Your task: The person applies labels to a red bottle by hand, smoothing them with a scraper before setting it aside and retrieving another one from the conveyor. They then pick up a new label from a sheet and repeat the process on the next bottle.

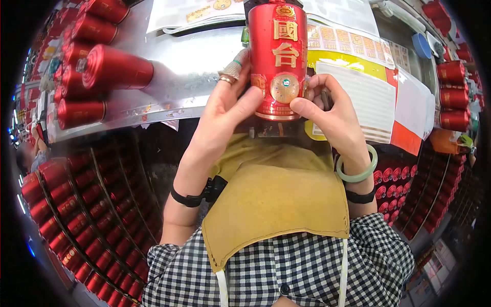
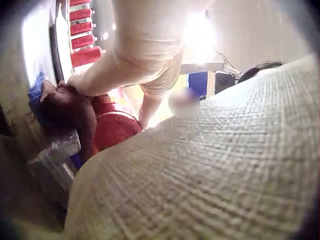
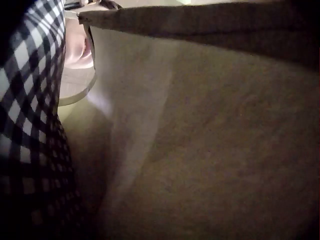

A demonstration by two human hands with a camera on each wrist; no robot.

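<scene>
A red bottle [image 1: 279, 51] with raised gold characters and a round gold seal is held between both hands at the bench's front edge. From its left side my left hand [image 1: 228, 97] grips it, thumb near the seal, with a knit cover and a ring on the fingers. My right hand [image 1: 332, 105] holds the lower right side, thumb by the seal and fingers curled around something dark. In the left wrist view, the left hand [image 2: 145, 55] lies along the red bottle [image 2: 116, 127]. The right wrist view shows mostly apron cloth [image 3: 200, 130]; the right hand's grip is hidden there.
Several red bottles [image 1: 120, 67] lie at the left of the metal bench [image 1: 179, 66]. Sticker sheets [image 1: 353, 43] and white paper [image 1: 363, 97] lie to the right. Racks of red bottles [image 1: 87, 220] stand below on both sides. A blue round object [image 1: 421, 46] is at back right.
</scene>
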